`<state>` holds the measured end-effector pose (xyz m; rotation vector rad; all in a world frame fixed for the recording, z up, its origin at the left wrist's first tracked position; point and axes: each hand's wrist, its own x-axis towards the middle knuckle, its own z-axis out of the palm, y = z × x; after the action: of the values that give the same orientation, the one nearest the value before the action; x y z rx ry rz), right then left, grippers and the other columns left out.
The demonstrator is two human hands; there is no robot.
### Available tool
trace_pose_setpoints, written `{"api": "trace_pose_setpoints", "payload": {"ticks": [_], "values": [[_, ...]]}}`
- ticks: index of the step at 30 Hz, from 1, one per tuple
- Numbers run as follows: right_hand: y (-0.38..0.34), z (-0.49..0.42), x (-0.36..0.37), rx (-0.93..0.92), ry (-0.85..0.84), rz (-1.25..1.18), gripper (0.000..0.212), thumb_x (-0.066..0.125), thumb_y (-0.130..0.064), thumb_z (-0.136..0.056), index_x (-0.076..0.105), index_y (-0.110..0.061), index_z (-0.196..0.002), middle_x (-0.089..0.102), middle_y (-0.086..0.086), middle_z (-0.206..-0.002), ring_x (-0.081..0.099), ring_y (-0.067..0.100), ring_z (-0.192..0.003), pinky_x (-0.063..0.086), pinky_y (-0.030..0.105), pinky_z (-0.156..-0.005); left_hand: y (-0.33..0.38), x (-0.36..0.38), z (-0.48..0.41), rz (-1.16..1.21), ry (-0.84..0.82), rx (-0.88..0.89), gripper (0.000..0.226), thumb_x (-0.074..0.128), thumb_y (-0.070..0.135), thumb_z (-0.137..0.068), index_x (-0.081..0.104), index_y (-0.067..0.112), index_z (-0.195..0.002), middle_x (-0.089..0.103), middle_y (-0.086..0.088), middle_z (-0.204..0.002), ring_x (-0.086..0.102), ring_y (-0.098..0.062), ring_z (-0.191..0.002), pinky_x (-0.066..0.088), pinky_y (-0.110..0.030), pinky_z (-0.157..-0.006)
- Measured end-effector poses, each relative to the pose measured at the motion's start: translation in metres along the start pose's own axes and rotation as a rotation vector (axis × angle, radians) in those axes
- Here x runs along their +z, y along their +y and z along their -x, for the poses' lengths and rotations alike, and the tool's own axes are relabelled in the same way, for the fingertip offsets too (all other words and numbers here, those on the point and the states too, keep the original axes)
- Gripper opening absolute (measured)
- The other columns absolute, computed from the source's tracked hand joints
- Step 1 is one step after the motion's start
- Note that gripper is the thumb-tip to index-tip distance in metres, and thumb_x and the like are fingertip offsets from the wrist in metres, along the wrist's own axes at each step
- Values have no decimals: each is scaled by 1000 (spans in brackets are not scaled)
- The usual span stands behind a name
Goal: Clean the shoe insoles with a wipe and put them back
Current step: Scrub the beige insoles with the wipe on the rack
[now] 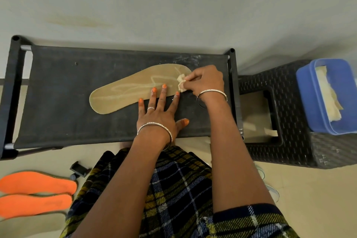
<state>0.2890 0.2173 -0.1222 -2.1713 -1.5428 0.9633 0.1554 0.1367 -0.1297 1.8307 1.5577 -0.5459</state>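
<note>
**Wiping the toe end of the tan insole**

The insole (123,91) lies flat on the black fabric top of the rack (63,91). It runs slantwise, heel toward my left and toe toward the far right corner. Pale looping streaks cross its surface.

My left hand (157,114) is spread palm down at its near edge. The fingers (163,96) are straight and splayed, and they grip nothing. The two middle tips press on the insole. The little finger touches its rim, and the forefinger sits right at the edge near the toe. My palm and thumb rest on the rack fabric beside it.

My right hand (207,80) is at the toe end, with its fingers curled and pinching a small crumpled wipe (181,83). The wipe touches the insole just beyond my left forefinger. The two hands are near each other but not touching. I have a bangle on each wrist and a ring on my left hand.

To the right of the rack stands a black woven stool (286,87). On its far side it carries an open blue tub (307,91) with pale sheets (328,94) inside.

On the floor (301,189) at my left, below the rack, two orange insoles (38,181) lie side by side, well apart from the one I am working on. My plaid clothes fill the bottom of the view.
</note>
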Motion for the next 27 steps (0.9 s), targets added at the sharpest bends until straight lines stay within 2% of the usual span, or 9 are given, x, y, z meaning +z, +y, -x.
{"api": "trace_pose_setpoints", "payload": {"ticks": [2, 7, 9, 13, 18, 20, 23, 25, 27], "values": [[0, 0, 0, -4, -57, 31, 17, 89, -22, -62, 76, -28, -70, 67, -15, -66, 69, 10, -76, 58, 30, -77, -1, 0, -1, 5, -7, 7, 80, 23, 70, -96, -28, 39, -150, -44, 1, -152, -36, -28, -143, -10, -57, -119], [1, -5, 3, 24, 221, 39, 13, 83, -25, -70, 71, -29, -71, 71, -9, -74, 70, 14, -74, 57, 30, -69, -7, -1, -1, -13, -16, 34, 88, 30, 70, -95, -32, 36, -148, -46, 1, -151, -36, -27, -143, -10, -56, -120], [1, -7, 3, 22, 174, 25, 14, 84, -21, -68, 71, -28, -68, 70, -9, -72, 69, 15, -74, 58, 31, -72, -10, -2, 1, -24, -17, 35, 92, 32, 69, -95, -33, 32, -148, -45, 1, -151, -35, -26, -143, -8, -55, -120], [-2, -4, 0, -10, -78, 66, 15, 88, -19, -61, 75, -25, -65, 67, -15, -64, 68, 9, -73, 57, 28, -74, -11, -1, 3, -45, -35, 2, 96, 33, 72, -93, -36, 31, -146, -47, 1, -150, -38, -27, -142, -10, -56, -119], [1, -7, 3, 29, 185, 19, 13, 81, -20, -68, 71, -27, -69, 72, -7, -78, 70, 18, -78, 59, 36, -74, -12, -1, 5, -29, -57, -17, 99, 35, 72, -92, -38, 32, -145, -50, 2, -147, -40, -27, -140, -11, -56, -119], [1, -9, 2, 22, 130, 3, 14, 83, -16, -67, 72, -25, -68, 71, -7, -75, 69, 17, -77, 59, 36, -76, -13, -1, 5, -23, -62, -15, 98, 35, 72, -92, -37, 32, -145, -51, 2, -147, -40, -27, -140, -10, -56, -119], [-2, -6, 1, 9, -98, 27, 16, 87, -15, -60, 74, -23, -62, 70, -12, -67, 70, 13, -73, 60, 37, -74, -14, 0, 5, -21, -62, -10, 98, 34, 73, -92, -36, 32, -146, -50, 2, -147, -40, -26, -140, -10, -56, -119], [-2, -5, 3, 16, -78, 43, 17, 87, -18, -60, 72, -27, -60, 70, -13, -67, 69, 12, -73, 60, 35, -74, -14, -1, 5, -26, -66, -12, 98, 34, 74, -92, -36, 32, -146, -50, 3, -147, -40, -26, -140, -11, -57, -119], [-2, -6, 4, 33, 71, 16, 16, 84, -19, -65, 72, -29, -64, 71, -11, -73, 69, 13, -76, 59, 34, -74, -13, -1, 3, -33, -71, -18, 99, 33, 74, -91, -37, 32, -146, -50, 3, -147, -40, -26, -140, -11, -59, -118]]}}
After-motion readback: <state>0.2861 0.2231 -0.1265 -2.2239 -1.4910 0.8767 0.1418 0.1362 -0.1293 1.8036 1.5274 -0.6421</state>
